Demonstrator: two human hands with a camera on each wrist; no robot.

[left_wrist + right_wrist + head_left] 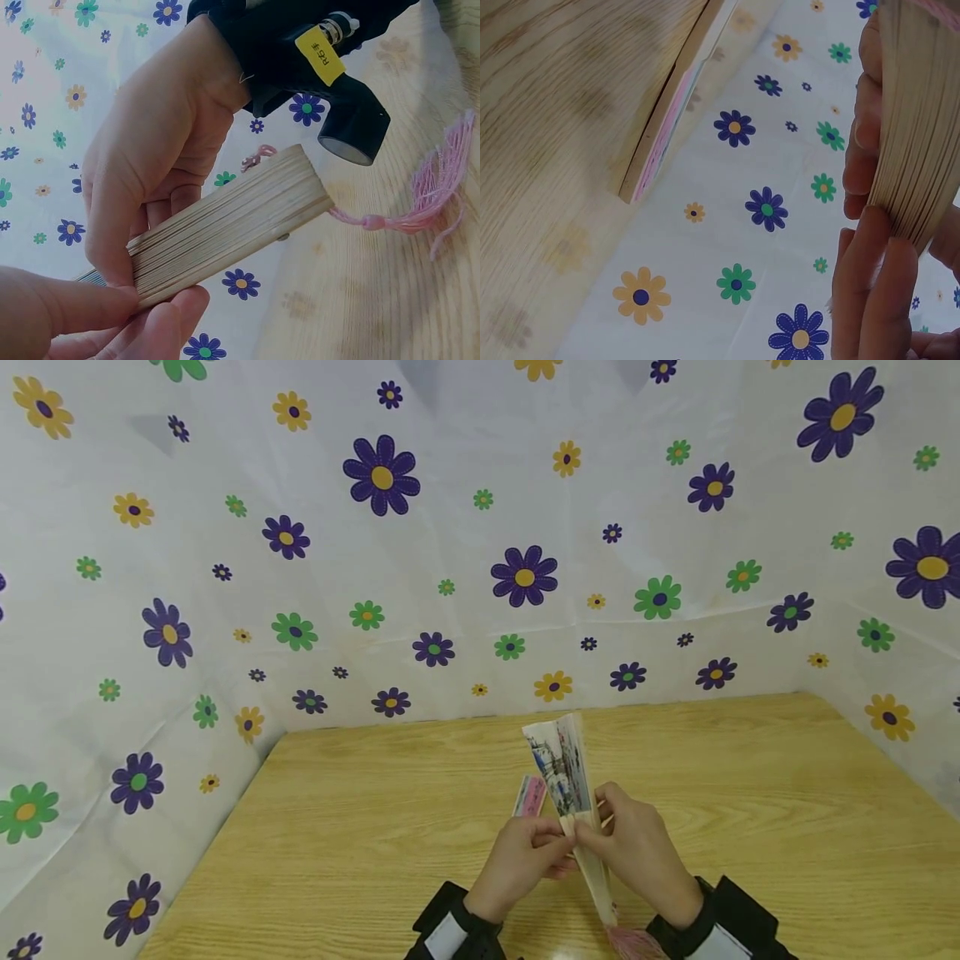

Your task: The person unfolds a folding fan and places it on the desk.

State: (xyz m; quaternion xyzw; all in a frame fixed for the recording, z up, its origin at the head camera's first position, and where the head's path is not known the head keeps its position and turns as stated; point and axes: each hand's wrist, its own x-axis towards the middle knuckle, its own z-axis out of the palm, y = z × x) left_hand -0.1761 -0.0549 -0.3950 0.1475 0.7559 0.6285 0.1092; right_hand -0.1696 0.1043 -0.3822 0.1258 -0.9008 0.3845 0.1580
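A folding fan [572, 768] with wooden ribs and a printed leaf stands tilted above the table, its leaf only slightly spread at the upper end. My left hand [517, 860] pinches it from the left where the ribs meet the leaf. From the other side my right hand [641, 843] grips the fan at about the same height, thumb across the front. The bare ribs [232, 225] lie closely stacked in the left wrist view. A pink tassel [442, 172] hangs from the pivot end.
Behind the fan, a flat box [530, 796] with a pink and white print lies on the wooden table [360, 827]. A white flower-patterned cloth [450, 543] encloses the table at the back and sides.
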